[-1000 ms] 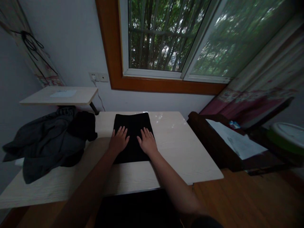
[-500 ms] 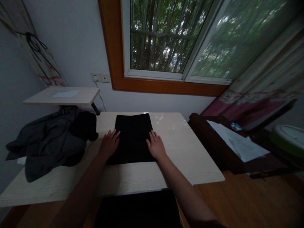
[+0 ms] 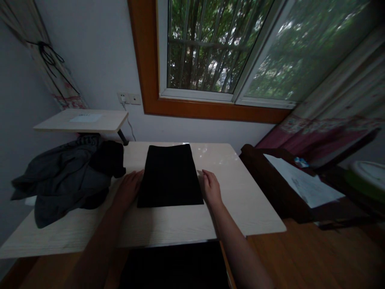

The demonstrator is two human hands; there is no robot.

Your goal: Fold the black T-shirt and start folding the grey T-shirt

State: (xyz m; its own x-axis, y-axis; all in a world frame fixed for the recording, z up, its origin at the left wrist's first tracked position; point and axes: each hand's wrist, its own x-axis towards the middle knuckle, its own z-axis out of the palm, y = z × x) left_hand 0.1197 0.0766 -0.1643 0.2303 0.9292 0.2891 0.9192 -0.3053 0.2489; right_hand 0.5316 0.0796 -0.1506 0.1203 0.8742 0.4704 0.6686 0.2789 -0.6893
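The black cloth (image 3: 171, 176) lies flat on the worktop (image 3: 249, 196), its 12 o'clock edge near the worktop's far edge. Left hand (image 3: 130, 186): at the cloth's 9 o'clock edge, with the clothes pile (image 3: 69, 168) close beyond. Right hand (image 3: 211, 187): at the 3 o'clock edge, with wide worktop space beyond. Whether either hand's fingers grip cannot be told.
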